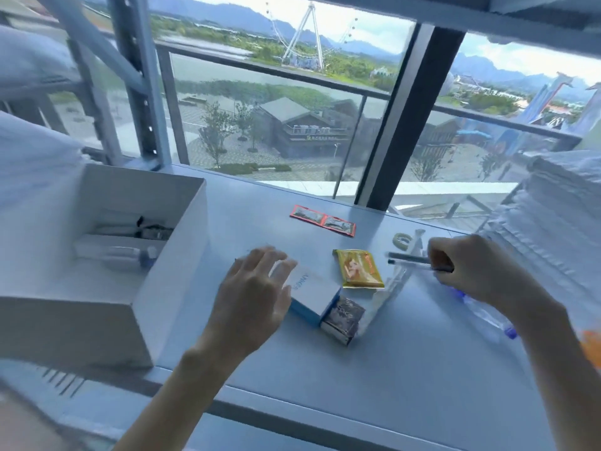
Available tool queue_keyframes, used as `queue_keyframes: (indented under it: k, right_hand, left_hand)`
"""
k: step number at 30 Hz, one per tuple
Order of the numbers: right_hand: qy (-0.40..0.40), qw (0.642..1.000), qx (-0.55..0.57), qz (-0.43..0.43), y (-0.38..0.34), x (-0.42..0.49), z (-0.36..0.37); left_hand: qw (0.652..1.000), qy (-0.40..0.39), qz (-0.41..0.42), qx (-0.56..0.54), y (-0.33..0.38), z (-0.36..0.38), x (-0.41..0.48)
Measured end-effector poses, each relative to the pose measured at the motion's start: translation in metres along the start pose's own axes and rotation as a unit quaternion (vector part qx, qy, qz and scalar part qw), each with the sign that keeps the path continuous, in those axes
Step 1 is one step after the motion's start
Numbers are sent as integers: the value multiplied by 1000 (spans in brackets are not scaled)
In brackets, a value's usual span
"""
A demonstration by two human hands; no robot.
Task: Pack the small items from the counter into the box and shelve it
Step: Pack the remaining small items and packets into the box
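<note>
Left hand (253, 294) grip was spread, fingers straight over the left end of the white-blue carton (313, 294); contact was unclear due to blur. Right hand (468, 265) grip pinched two pens (409, 260), tips pointing left. The box (175, 271) sat open at the table's (406, 369) left, with bottles and tubes inside. Yellow packet (359, 268), silver packet (343, 319) and red sachets (323, 220) lay on the table near the carton.

Counter (406, 369): box (175, 255) at left, bottles (120, 255) in it. Right of box, carton (313, 292) under my left hand (252, 297). Packet (343, 319) touches carton's right end; sachet (357, 268) behind; strip (323, 220) farthest back. At right, pens (409, 258) in my right hand (471, 268).
</note>
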State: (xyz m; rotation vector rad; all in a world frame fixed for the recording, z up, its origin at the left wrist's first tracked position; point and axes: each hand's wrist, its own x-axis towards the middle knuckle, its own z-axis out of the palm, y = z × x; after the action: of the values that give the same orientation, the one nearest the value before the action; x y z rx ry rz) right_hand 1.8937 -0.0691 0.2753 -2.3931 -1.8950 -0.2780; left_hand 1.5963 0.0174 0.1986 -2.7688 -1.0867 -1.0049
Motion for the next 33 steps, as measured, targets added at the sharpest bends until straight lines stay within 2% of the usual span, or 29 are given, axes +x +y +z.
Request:
queue_keyframes:
  k: [5, 9, 15, 19, 22, 27, 33]
  right_hand:
    - [10, 977, 147, -154, -117, 43, -2]
    - [-3, 954, 191, -232, -195, 75, 7]
    - [12, 935, 203, -291, -272, 114, 6]
    - [20, 919, 223, -323, -320, 139, 0]
    - [-20, 909, 231, -347, -360, 154, 4]
    - [-151, 911, 197, -328, -414, 172, 29]
    - [-216, 907, 169, -319, -439, 172, 62]
  left_hand:
    - [997, -7, -45, 67, -47, -37, -15]
    - [993, -1, -82, 85, -80, -62, -30]
    - [989, 22, -94, 109, -137, -104, -58]
    - [986, 1, -107, 124, -186, -121, -79]
    - [985, -3, -97, 142, -213, -129, -89]
    - [987, -8, -67, 148, -234, -133, -99]
    - [994, -4, -32, 108, -241, -131, -103]
